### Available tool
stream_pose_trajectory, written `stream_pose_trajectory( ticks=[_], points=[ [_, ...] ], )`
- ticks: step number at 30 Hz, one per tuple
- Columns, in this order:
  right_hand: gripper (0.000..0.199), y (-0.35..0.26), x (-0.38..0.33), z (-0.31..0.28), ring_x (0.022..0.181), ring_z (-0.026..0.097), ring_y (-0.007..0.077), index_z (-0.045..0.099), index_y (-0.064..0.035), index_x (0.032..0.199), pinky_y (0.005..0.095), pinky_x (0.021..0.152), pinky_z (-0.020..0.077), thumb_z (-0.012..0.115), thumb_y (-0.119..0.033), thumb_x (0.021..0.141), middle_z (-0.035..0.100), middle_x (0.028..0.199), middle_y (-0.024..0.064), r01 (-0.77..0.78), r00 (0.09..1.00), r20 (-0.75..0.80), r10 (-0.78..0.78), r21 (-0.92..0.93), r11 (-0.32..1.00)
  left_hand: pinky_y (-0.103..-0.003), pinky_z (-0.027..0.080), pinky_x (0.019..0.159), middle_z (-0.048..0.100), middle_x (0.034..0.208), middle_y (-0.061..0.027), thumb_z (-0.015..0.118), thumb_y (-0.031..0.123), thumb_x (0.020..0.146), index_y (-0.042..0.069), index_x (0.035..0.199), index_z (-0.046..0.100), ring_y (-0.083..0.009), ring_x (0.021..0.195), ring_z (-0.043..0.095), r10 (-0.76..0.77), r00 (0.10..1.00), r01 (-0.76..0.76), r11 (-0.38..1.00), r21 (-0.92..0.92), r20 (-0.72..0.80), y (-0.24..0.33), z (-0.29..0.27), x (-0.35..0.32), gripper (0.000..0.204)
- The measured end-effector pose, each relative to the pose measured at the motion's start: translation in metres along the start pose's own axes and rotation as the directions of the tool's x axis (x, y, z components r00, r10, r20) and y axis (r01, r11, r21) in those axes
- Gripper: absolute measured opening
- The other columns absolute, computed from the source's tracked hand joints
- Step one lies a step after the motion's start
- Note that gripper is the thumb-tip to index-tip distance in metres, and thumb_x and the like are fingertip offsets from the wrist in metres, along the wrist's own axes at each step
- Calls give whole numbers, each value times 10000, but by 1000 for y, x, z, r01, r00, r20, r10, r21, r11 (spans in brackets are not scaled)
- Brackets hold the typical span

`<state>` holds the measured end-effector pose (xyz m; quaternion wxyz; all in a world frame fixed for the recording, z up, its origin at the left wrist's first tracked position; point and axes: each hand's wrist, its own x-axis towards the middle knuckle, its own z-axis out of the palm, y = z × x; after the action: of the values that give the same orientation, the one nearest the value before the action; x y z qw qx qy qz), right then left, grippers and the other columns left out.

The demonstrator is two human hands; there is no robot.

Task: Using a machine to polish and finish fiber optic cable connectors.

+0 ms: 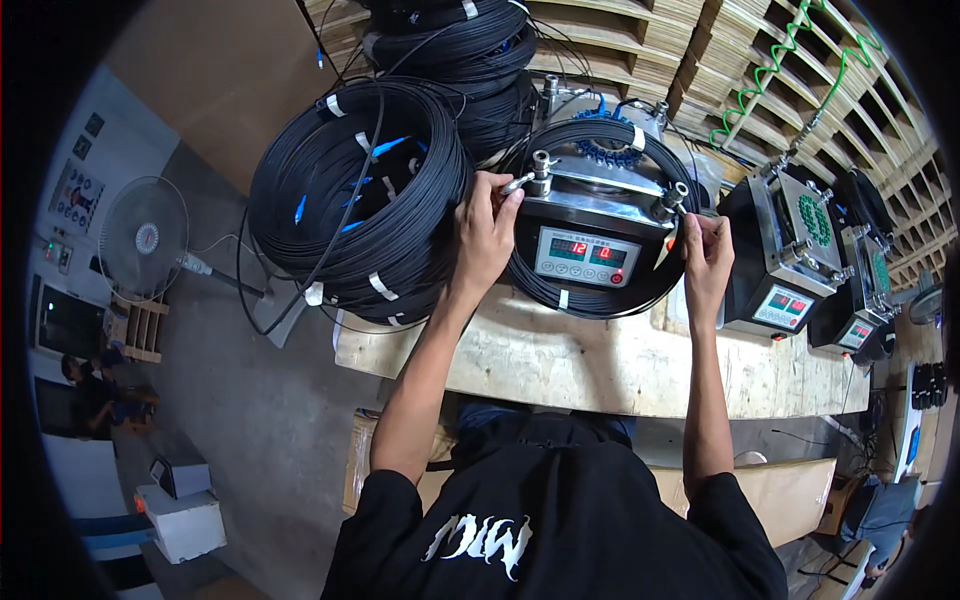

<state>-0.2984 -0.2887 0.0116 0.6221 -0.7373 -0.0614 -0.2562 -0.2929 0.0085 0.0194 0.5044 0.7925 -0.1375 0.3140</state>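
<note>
Machine (645, 232) with a metal top stands on the bench (520, 355) directly ahead of me, its front face toward me. The pale control panel (584, 260) on that face is lit, showing red digits above a row of round buttons.

My left grip (488, 225) is closed, thumb against fingers, on a small silver lever (517, 185) at the front left post (541, 168). My right grip (708, 250) is at the front right post (671, 203), fingers bent; I cannot tell whether it is closed on anything, as the fingers cover the point of contact.

A cable coil (563, 310) in black, bound with white tape, loops around the machine: its upper arc crosses the top, its lower arc passes below the panel. Blue connectors (607, 152) ring the fixture on top, toward the rear.

To the left, just beside my left grip, sits a large stack of black cable (385, 255) with blue tips lying inside it. A second stack (455, 55) rises behind. To the right, apart from my right grip, stand two similar machines: a nearer unit (752, 262) and a farther unit (838, 318), both with lit panels and green parts on top. Wooden pallets (620, 30) stand behind the bench. A floor fan (147, 237) is at far left.
</note>
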Motion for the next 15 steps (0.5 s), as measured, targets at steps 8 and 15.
stream_pose_trajectory(
  ticks=[8, 15],
  points=[
    [184, -3, -1, 1, 635, 440, 17, 570, -8, 928, 197, 546, 342, 621, -162, 1014, 540, 713, -31, -25, 1000, -5, 25, -14, 1000, -375, 464, 557, 624, 795, -182, 615, 131, 988, -17, 1009, 561, -292, 652, 623, -238, 959, 196, 949, 246, 154, 0, -6, 4, 159],
    [188, -2, -1, 3, 632, 440, 19, 566, -7, 926, 197, 543, 340, 620, -164, 1014, 543, 712, -28, -21, 1000, -9, 21, -14, 1000, -439, 527, 618, 653, 841, -198, 617, 130, 981, -9, 1050, 527, -365, 760, 680, 78, 995, -88, 982, 168, 64, 10, 8, -7, 179]
  ],
)
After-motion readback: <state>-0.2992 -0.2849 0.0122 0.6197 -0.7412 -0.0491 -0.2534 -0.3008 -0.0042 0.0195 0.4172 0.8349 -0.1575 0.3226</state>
